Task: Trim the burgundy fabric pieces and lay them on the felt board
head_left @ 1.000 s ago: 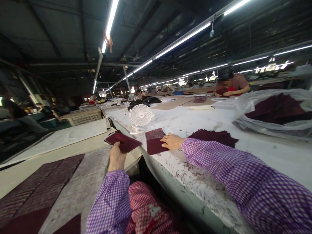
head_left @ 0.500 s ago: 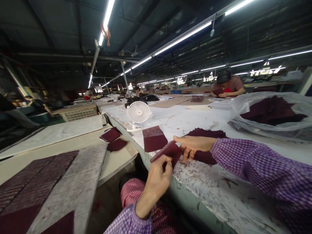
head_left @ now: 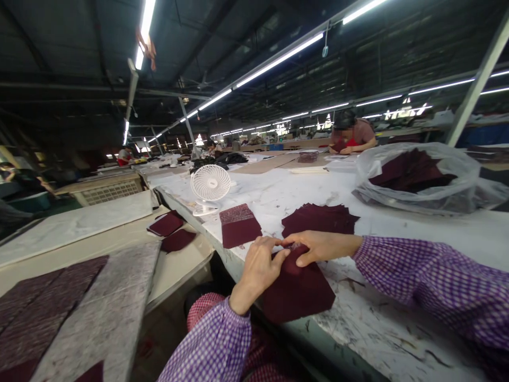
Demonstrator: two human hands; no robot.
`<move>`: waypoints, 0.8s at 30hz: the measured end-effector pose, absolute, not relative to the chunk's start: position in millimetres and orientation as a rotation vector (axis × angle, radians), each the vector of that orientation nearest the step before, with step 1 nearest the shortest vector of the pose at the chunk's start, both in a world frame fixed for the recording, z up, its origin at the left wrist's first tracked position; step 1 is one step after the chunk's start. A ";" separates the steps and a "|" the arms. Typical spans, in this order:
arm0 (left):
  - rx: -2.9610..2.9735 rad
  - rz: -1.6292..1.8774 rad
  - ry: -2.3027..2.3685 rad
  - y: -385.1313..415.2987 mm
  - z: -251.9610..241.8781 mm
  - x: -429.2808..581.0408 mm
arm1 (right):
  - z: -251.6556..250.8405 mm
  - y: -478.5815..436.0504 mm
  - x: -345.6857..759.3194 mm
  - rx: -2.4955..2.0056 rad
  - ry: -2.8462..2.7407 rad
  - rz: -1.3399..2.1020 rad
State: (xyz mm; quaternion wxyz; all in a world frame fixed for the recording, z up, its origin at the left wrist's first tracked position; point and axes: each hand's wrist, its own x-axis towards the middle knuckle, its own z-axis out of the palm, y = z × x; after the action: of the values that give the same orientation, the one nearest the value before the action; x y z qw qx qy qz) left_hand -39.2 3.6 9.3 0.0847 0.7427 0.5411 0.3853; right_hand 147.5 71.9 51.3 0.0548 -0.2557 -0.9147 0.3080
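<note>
Since its near corner hangs past the edge of the white table [head_left: 366, 307], the maroon cloth [head_left: 300, 297] is steadied, it seems, at its far end. Left hand [head_left: 259, 268]: half curled, fingertips set at that end. Right hand [head_left: 324, 246]: partly open, thumb laid on top. Whether either pinches cannot be told. Beyond: two-tone piece [head_left: 240, 231] and fanned pile [head_left: 320, 220], kept apparently within reach; white fan [head_left: 210, 182]; plastic bag [head_left: 471, 197], maroon pieces [head_left: 413, 172] contained.

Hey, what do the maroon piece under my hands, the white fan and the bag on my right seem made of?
Maroon piece: probably matte fabric, with no shine; the weave isn't discernible. White fan: likely smooth molded plastic, given its uniform white, finely ribbed look. Bag: apparently thin, glossy plastic film, being translucent and crinkled.
</note>
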 end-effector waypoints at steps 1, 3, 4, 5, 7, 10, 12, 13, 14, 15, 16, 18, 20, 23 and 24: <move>2.170 1.082 1.620 10.4 7.0 -37.7 | 52.5 71.7 147.9 -0.802 -2.800 0.874; 2.124 1.019 1.629 20.5 1.4 -34.8 | 55.5 72.8 151.5 -0.887 -2.835 0.703; 2.152 1.009 1.623 23.6 -1.3 -33.6 | 57.0 74.2 154.8 -0.919 -2.844 0.636; 2.207 1.005 1.608 25.6 -3.8 -32.6 | 58.3 76.3 158.6 -0.939 -2.847 0.592; 2.330 0.996 1.573 26.6 -7.3 -31.3 | 59.6 81.2 166.7 -0.935 -2.832 0.552; 2.429 0.993 1.541 23.6 -9.2 -30.5 | 58.5 86.7 174.6 -0.890 -2.808 0.532; 2.457 1.001 1.521 21.1 -8.9 -30.2 | 56.9 87.4 175.2 -0.854 -2.817 0.487; 2.464 1.005 1.513 20.0 -8.5 -30.1 | 56.0 87.1 174.3 -0.832 -2.825 0.446; 2.469 1.007 1.508 19.1 -7.9 -30.0 | 55.1 86.7 173.1 -0.808 -2.833 0.393; 2.471 1.008 1.508 18.3 -7.3 -29.8 | 54.0 86.4 171.7 -0.780 -2.839 0.340; 2.474 1.006 1.509 17.7 -6.7 -29.7 | 52.6 86.5 170.5 -0.748 -2.846 0.294; 2.480 0.995 1.512 16.7 -5.4 -29.3 | 49.3 87.5 168.9 -0.693 -2.862 0.228; 2.484 0.985 1.514 15.9 -4.6 -29.0 | 45.6 89.2 168.4 -0.677 -2.865 0.189; 2.481 0.986 1.517 15.7 -4.8 -29.0 | 41.4 90.1 168.1 -0.709 -2.858 0.170; 2.481 0.986 1.518 15.8 -5.3 -29.1 | 40.4 89.6 168.0 -0.718 -2.858 0.163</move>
State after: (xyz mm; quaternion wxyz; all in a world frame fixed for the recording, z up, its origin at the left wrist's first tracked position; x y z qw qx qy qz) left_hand -29.1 15.8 -5.3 0.0351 0.8073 0.4940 0.3209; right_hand 168.0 89.6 40.4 0.0949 -0.2423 -0.9640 0.0551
